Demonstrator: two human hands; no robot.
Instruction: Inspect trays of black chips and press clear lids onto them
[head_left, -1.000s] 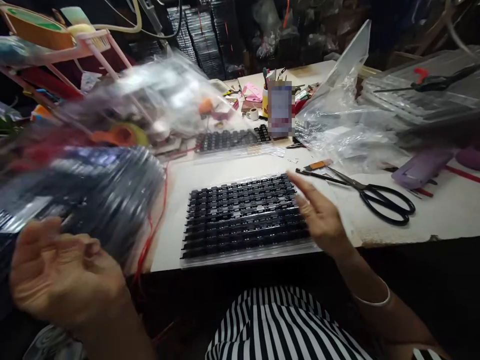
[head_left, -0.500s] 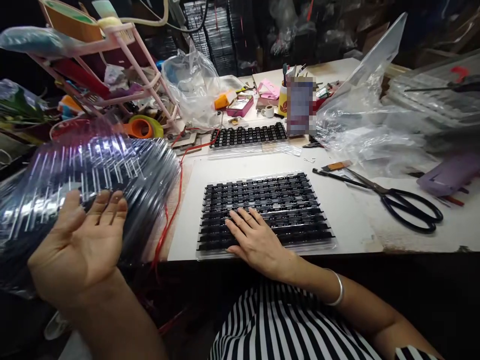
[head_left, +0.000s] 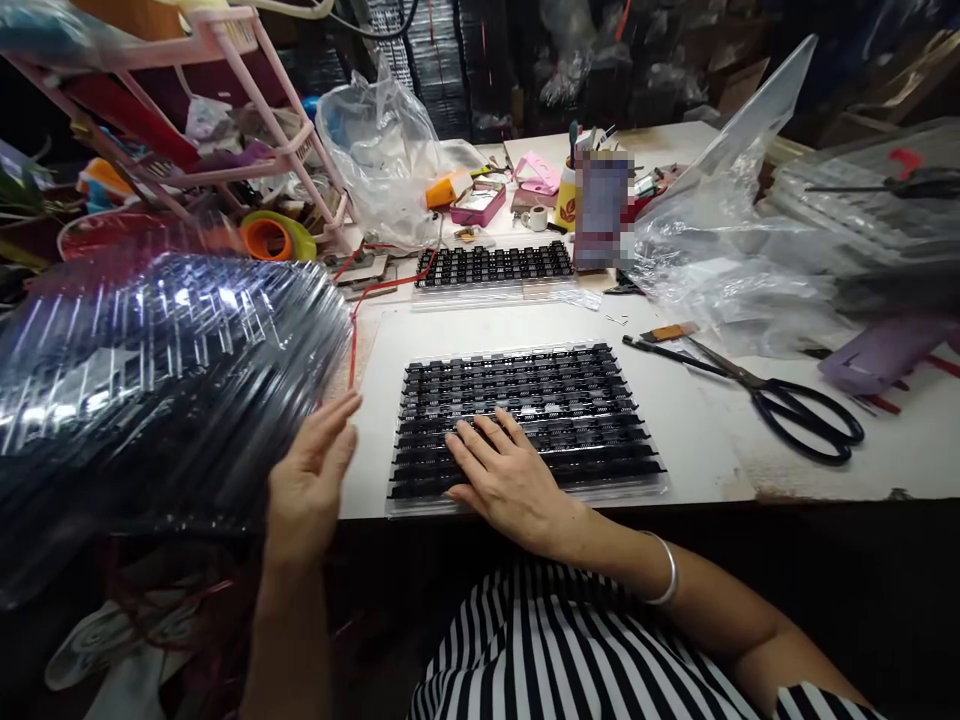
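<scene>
The clear plastic tray (head_left: 654, 486) lies flat in the middle of the frame, near the table's front edge, with rows of black parts (head_left: 592, 412) across it. Its visible rows look filled, so the loading seems done here; the rows under the palm are hidden, and whether any work on them is left cannot be told.

The right hand (head_left: 514, 490) rests palm down on the lower rows, fingers slightly spread and gripping nothing. The left hand (head_left: 306, 485) hangs just left of the tray, fingers together and a little bent, the thumb near them, with nothing visible between.

At the left of the frame, beside that hand, a stack of plastic-covered black trays (head_left: 165, 360) looks already gathered. Behind the central tray, toward upper centre, another set of black parts (head_left: 495, 265) sits apart. Black-handled scissors (head_left: 806, 425) lie at right on the white table (head_left: 705, 455).
</scene>
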